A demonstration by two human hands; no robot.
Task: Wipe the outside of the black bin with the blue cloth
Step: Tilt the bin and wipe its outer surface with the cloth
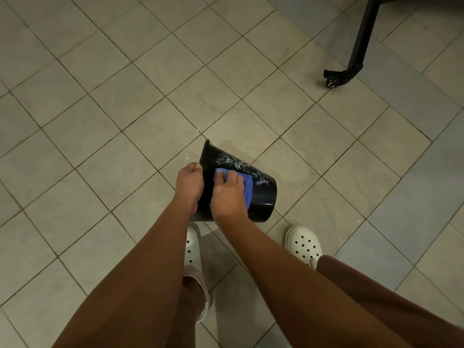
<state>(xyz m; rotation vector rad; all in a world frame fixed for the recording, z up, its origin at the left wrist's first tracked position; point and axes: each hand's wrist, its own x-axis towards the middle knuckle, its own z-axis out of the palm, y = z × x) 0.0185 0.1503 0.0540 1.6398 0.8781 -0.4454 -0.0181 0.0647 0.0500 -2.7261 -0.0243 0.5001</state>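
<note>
Head view: the round black plastic bin sits just below the centre of the frame, tipped on its side with the rim toward the left and the closed base toward the right; whether it touches the floor cannot be told. White foam flecks and wet streaks cover its upper wall. The left hand enters from the lower left on an extended bare forearm, wrist straight, fingers curled closed over the bin's rim, thumb on top at the rim edge. The right hand enters from the lower right, forearm crossing diagonally toward the centre, palm down and fingers spread flat, pressing the crumpled blue cloth against the outer wall of the bin; the cloth projects beyond the fingers toward the base. Both hands lie close together, the left at the rim, the right just beside it on the wall. Below the bin, two white perforated clog shoes stand on the beige tiled floor. A black metal furniture leg with a caster occupies the upper right.
</note>
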